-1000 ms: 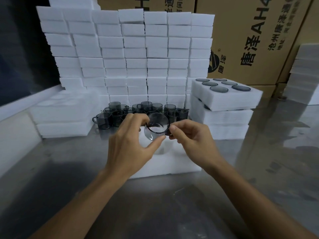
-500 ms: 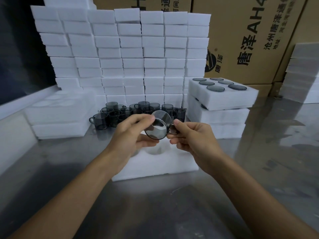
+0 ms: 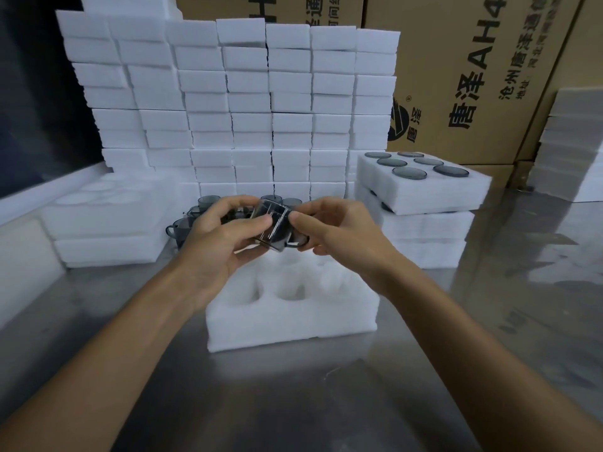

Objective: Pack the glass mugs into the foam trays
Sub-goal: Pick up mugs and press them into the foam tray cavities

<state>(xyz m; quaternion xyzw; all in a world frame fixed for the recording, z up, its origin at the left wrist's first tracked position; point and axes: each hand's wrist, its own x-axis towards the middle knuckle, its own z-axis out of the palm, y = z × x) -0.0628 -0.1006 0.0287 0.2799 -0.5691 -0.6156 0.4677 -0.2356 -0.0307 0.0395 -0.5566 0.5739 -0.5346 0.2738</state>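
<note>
Fingers [image 3: 261, 221] of both hands are curled round a single smoky glass mug [image 3: 272, 228], held in the air between them: the left hand [image 3: 213, 243] pinches its body from the left with thumb in front and fingertips behind, while the right hand [image 3: 332, 231] grips the right side, where the handle loop shows just below its fingers. The mug lies tilted, neither upright nor inverted, and hangs directly above the far row of the open foam tray [image 3: 292, 308], whose round pockets sit just below and nearer than the fingers. To seat it well, I judge the mug should be turned until it lines up with a pocket, handle toward whatever notch the foam offers, then lowered straight and pressed evenly with both hands rather than twisted, since glass in a snug foam hole can bind or chip. Beyond the fingers waits the cluster of loose mugs [image 3: 208, 203] on the steel table [image 3: 293, 402]. To the right of the right-hand fingers stands a filled tray [image 3: 421, 187] atop others; behind rises a wall of foam blocks [image 3: 248, 102] and cardboard cartons [image 3: 463, 73].
</note>
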